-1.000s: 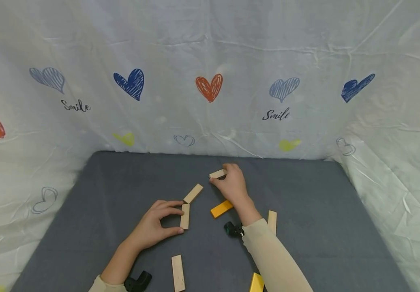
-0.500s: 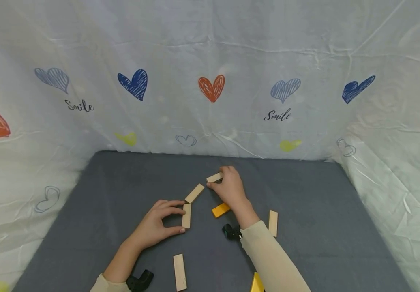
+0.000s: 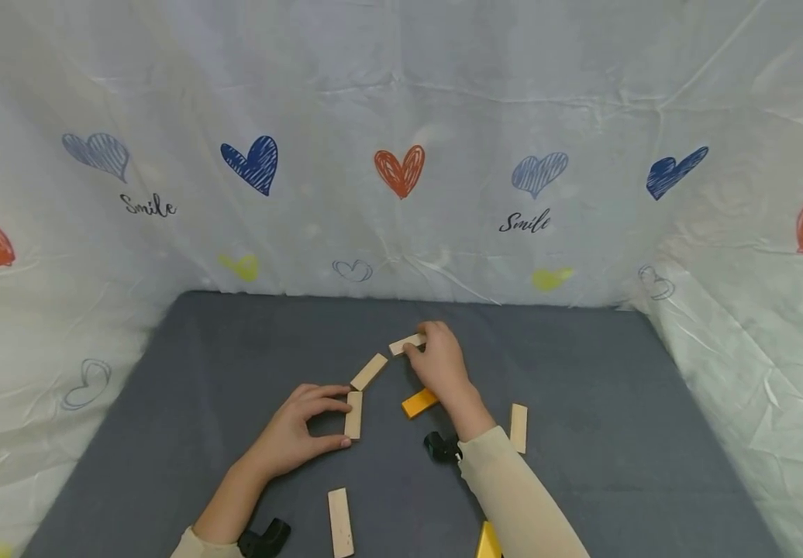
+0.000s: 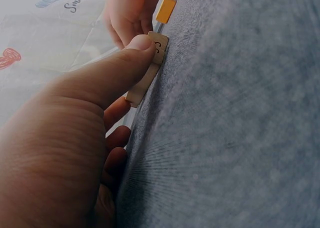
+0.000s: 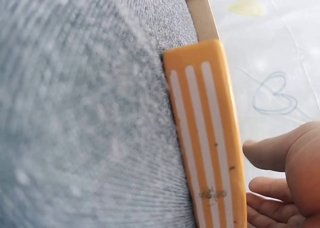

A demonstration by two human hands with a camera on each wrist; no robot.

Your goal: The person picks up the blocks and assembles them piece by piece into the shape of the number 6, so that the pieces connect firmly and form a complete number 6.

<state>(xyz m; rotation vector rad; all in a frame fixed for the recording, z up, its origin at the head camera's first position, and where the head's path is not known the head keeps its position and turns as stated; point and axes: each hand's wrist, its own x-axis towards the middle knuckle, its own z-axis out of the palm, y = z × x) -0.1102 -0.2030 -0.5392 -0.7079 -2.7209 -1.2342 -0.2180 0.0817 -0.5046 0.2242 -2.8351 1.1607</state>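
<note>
My left hand (image 3: 300, 426) holds a plain wooden block (image 3: 353, 416) by its ends, thumb at the near end, fingertips at the far one. Black marks show on that block's end (image 4: 159, 48) in the left wrist view. A second wooden block (image 3: 370, 372) lies slanted off its far end. My right hand (image 3: 439, 363) pinches a third wooden block (image 3: 404, 344) between thumb and fingers, a small gap past the slanted one. In the right wrist view the pinched block is hidden behind an orange block (image 5: 205, 133) with white stripes; my right thumb (image 5: 267, 153) shows beside it.
The orange block lies under the right wrist in the head view. Another wooden block (image 3: 518, 428) is right of the forearm, one more (image 3: 340, 522) near the front. A yellow block (image 3: 489, 541) is partly under the right sleeve. A heart-printed curtain (image 3: 443, 93) rises behind the grey table (image 3: 618, 403).
My right hand has brought its wooden block left and slightly nearer, towards the slanted block's far end. The left hand stays in place on its block.
</note>
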